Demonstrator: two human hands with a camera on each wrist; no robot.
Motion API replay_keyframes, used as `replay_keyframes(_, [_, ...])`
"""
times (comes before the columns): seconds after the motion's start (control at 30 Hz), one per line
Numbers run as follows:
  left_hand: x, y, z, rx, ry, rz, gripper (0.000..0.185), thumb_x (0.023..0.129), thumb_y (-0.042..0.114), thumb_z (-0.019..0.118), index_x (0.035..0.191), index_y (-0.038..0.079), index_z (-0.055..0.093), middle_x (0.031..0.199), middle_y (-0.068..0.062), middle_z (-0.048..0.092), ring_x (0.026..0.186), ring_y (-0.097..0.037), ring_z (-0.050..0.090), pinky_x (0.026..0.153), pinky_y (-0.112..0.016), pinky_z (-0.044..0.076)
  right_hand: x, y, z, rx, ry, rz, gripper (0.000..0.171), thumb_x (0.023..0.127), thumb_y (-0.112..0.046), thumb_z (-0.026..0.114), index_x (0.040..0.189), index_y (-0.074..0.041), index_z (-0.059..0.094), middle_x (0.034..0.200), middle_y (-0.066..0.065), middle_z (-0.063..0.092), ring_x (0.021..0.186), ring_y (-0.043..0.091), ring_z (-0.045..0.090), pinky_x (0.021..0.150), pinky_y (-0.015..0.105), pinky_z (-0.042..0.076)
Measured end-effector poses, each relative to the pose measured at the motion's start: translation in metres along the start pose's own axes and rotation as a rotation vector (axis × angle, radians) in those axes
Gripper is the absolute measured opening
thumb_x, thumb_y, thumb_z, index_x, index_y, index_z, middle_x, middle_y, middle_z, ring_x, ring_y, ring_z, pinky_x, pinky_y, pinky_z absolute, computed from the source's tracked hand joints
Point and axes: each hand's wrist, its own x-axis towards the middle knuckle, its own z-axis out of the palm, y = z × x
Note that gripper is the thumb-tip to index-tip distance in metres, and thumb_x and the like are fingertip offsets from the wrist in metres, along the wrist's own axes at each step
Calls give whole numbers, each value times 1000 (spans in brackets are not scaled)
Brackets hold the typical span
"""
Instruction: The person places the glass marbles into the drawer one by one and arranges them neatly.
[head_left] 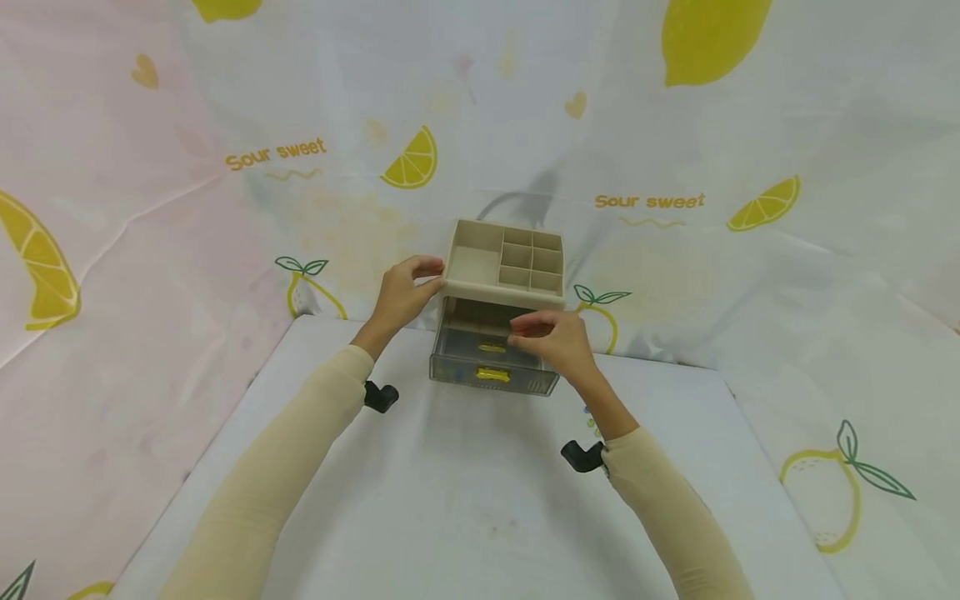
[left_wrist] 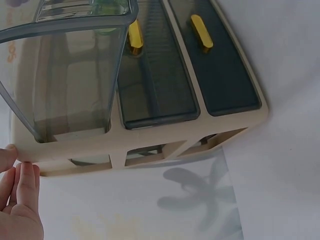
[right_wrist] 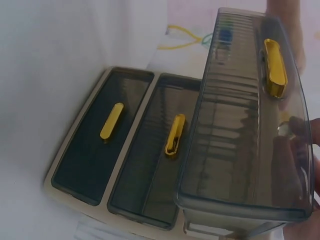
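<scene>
Beige drawer organizer (head_left: 504,265) at 12 o'clock on the white table (head_left: 465,492), against the lemon-print backdrop (head_left: 675,167). Left hand (head_left: 401,296) at 9 o'clock of it, fingers curled on the top-left corner. Right hand (head_left: 551,337) at 5 o'clock, pinching the pulled-out top smoky drawer (right_wrist: 250,135). Two lower drawers with yellow handles (right_wrist: 111,120) closed.
</scene>
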Motion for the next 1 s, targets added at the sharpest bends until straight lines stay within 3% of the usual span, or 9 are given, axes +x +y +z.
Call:
replay_keyframes(0.2, [0,0,1,-1,-5,5,33,88,8,73,117,-3,65,114,-16,68,108,-27,64,97,-42,47,2,-2,8,18,-69,19,25,77,-8,83,99,1,75,87,7,74,78,18,72,68,29,57])
replay_keyframes(0.43, [0,0,0,-3,4,9,33,88,8,73,117,-4,65,113,-16,68,107,-28,64,97,-45,47,7,-4,13,-60,-139,17,25,77,-11,83,98,1,76,87,4,74,77,17,71,70,32,56])
replay_keyframes(0.77, [0,-1,1,-2,5,6,32,88,8,73,117,-3,65,114,-15,68,108,-27,64,96,-41,48,15,-5,19,-167,-286,82,19,80,-16,81,96,-7,78,85,-1,74,75,13,68,65,30,55])
replay_keyframes(1.0, [-1,1,1,-11,0,-12,33,88,8,73,118,-3,64,115,-16,68,109,-27,64,96,-40,48,23,-7,26,-202,-406,115,12,84,-12,76,96,-9,79,89,0,74,80,11,68,72,28,55])
